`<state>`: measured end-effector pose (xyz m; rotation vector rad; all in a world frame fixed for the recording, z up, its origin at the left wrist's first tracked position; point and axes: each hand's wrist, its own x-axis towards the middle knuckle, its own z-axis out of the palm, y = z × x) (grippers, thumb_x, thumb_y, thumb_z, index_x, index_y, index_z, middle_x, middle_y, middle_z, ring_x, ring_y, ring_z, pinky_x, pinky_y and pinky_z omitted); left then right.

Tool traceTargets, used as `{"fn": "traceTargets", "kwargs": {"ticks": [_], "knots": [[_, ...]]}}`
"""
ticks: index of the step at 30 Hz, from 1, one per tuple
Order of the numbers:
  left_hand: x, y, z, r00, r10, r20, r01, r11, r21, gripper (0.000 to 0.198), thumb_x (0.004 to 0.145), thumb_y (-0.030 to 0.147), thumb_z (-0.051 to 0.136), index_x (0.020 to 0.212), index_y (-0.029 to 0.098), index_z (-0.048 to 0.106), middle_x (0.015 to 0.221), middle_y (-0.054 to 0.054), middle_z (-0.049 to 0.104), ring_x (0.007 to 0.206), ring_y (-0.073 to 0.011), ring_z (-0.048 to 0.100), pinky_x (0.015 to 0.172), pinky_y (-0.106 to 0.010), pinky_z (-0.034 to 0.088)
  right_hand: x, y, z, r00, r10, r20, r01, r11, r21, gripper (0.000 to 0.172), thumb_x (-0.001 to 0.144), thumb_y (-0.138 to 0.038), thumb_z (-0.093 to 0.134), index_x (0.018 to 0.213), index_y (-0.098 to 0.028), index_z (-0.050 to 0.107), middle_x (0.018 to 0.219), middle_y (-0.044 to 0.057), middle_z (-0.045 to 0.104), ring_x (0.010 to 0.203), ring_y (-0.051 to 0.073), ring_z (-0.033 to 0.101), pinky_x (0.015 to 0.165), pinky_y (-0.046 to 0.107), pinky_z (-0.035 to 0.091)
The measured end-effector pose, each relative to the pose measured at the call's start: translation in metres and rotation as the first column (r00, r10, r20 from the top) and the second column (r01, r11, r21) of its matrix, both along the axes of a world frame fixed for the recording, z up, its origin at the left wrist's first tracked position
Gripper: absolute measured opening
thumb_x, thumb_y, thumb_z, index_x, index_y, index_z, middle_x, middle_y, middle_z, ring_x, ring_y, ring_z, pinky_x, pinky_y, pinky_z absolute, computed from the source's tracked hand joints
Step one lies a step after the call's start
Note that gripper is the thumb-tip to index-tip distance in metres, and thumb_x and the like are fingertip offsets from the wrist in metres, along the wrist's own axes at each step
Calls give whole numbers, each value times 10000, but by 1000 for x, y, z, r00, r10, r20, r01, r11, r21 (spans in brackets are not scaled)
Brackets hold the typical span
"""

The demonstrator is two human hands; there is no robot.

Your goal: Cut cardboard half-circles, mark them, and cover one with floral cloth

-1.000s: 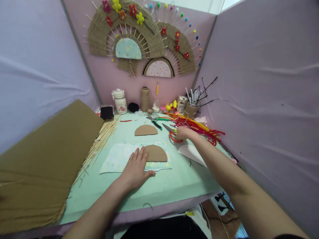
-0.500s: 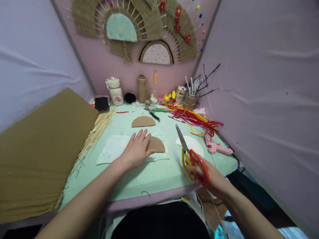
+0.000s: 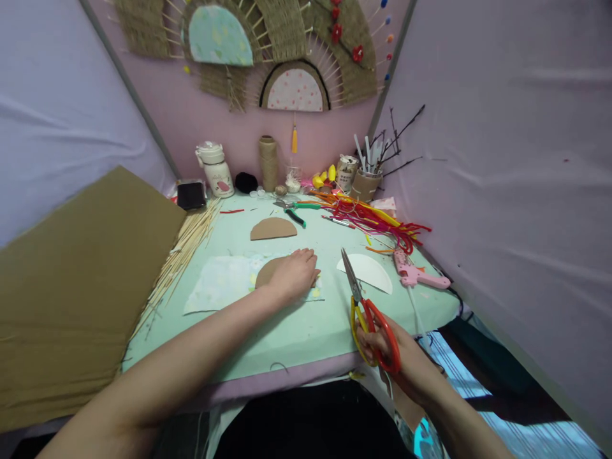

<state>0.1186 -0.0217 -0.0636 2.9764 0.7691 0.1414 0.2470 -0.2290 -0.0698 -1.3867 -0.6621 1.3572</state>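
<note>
My left hand (image 3: 292, 275) lies on a brown cardboard half-circle (image 3: 264, 273) that rests on a pale patterned cloth (image 3: 220, 290) on the green table (image 3: 296, 331). Its fingers are curled over the right part of the cardboard. My right hand (image 3: 382, 344) is at the table's front edge, fingers through the red and yellow handles of scissors (image 3: 366, 309). The blades point up and away, toward the table's middle. A second brown half-circle (image 3: 272, 228) lies farther back. A white half-circle (image 3: 367, 271) lies to the right of the cloth.
A pink glue gun (image 3: 417, 274) and a heap of red and yellow pipe cleaners (image 3: 377, 222) lie at the right. Green-handled pliers (image 3: 291, 210), a twine spool (image 3: 268, 162) and a white jar (image 3: 213, 169) stand at the back. Bamboo sticks (image 3: 184, 252) and a large cardboard sheet (image 3: 71, 280) fill the left.
My right hand took the scissors from the back right and drew them to the front edge. My left hand slid right over the cardboard half-circle. The camera tilted down.
</note>
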Motion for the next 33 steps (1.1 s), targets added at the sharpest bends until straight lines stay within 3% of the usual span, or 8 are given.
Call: {"fn": "traceTargets", "kwargs": {"ticks": [4,7,19,22,24,26,28,33], "knots": [[7,-13,-7,993,113,-37,-115,992,-50,516,952,360,419,1336,18,467,1473,-233,413,1396,-305,348,1147,-435,257,-2,-2,3,1000,-15,22,15,1000,-4,314,745,-428,722,865,-205,537,613,-52,486,545,111,425,519,244,314],[8,-17,-14,992,120,-46,-123,990,-71,593,965,401,375,1423,24,370,1541,-207,303,1449,-302,231,1177,-484,164,-4,-3,6,1000,-2,28,2,1000,-11,317,748,-437,719,856,-203,534,619,-49,487,553,113,425,524,244,315],[6,-18,-8,987,133,-86,-145,976,-160,659,941,502,361,1478,123,316,1583,-128,242,1464,-330,156,1179,-521,100,-11,-3,4,999,33,19,-34,999,18,376,752,-461,714,934,-199,515,623,-61,469,554,105,416,526,236,317],[3,2,2,994,56,-92,-80,958,-277,667,944,529,337,1477,128,315,1594,-141,198,1462,-325,168,1158,-516,173,-7,-5,1,998,26,53,-28,999,23,359,777,-486,682,911,-196,517,613,-55,480,557,109,419,534,241,326],[0,22,12,997,-51,-50,34,952,-305,553,965,432,346,1455,177,364,1596,-102,221,1456,-291,200,1138,-467,233,-4,-7,-1,998,9,68,-12,999,34,338,784,-483,673,878,-198,518,611,-53,482,556,108,415,534,242,324],[-1,41,24,977,-208,-49,187,944,-273,431,927,252,432,1349,204,503,1515,-71,405,1401,-234,314,1123,-390,257,-2,-7,-1,998,-17,65,14,999,43,324,777,-467,678,876,-203,518,612,-55,479,554,109,414,529,243,322],[2,55,35,927,-359,-111,322,911,-259,402,837,160,538,1227,234,600,1395,-45,543,1305,-222,411,1064,-347,314,0,-7,-1,997,-36,62,34,999,43,316,774,-450,679,897,-209,516,611,-57,480,552,112,418,523,244,323],[25,58,53,783,-496,-376,421,867,-267,507,681,62,614,1143,270,623,1263,-41,622,1225,-275,426,922,-379,360,2,-5,-4,998,-34,61,32,999,41,314,778,-435,676,907,-210,500,612,-61,471,541,111,429,505,239,318]]}}
